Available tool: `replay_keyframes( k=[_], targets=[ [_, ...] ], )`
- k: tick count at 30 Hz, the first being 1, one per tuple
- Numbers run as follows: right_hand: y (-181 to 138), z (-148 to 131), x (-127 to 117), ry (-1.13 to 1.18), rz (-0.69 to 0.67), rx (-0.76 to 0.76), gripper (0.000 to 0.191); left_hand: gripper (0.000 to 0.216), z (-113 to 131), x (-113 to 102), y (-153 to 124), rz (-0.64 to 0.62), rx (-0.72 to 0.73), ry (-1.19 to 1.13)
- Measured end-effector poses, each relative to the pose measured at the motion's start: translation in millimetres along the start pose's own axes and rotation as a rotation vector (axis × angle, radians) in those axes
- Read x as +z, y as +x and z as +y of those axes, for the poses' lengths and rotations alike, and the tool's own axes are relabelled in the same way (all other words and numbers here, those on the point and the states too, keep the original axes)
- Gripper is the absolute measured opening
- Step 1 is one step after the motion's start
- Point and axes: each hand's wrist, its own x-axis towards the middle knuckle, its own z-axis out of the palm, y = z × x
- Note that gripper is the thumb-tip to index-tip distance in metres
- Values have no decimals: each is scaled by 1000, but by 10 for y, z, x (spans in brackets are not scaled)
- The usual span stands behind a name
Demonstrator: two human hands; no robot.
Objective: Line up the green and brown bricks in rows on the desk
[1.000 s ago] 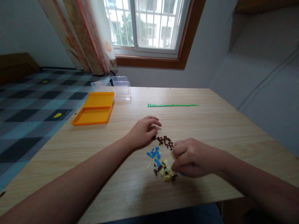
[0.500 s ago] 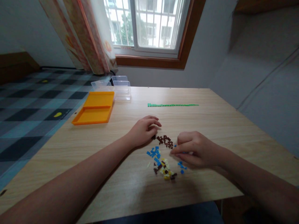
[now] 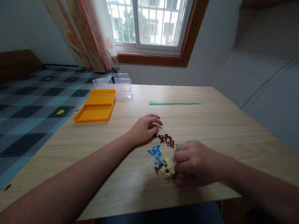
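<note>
My left hand [image 3: 148, 128] rests on the table with its fingers loosely bent and apart, nothing visible in them. By its thumb lie small brown building bricks [image 3: 167, 140]. My right hand [image 3: 197, 163] is curled low over the table, right of the bricks, slightly blurred; its fingertips are turned in, and whatever they may hold is hidden. Between the hands lie small blue bricks [image 3: 155, 151]. Closer to me is a mixed heap of pale yellow bricks [image 3: 164, 166], yellow bricks [image 3: 167, 176] and dark brown bricks [image 3: 156, 169], its right end beside my right thumb.
A long row of small green bricks [image 3: 175, 103] stretches across the far part of the wooden table [image 3: 112, 186]. An orange two-part tray [image 3: 93, 113] lies at the back left, with clear plastic boxes [image 3: 123, 88] behind it. A checked bed [image 3: 35, 115] adjoins the left side.
My right hand has shifted toward me and turned knuckles-up, now covering the few blue bricks that lay below it. My left hand stays in place. The view has tilted slightly.
</note>
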Motion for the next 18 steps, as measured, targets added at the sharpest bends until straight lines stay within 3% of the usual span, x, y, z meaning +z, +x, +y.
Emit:
replay_keyframes(
  k=[7, 18],
  targets=[
    [33, -42, 85, -58, 10, 14, 33, 22, -13, 3, 4, -10, 3, -9],
    [7, -53, -67, -9, -121, 15, 18, 23, -25, 11, 0, -12, 3, 5]
  ],
)
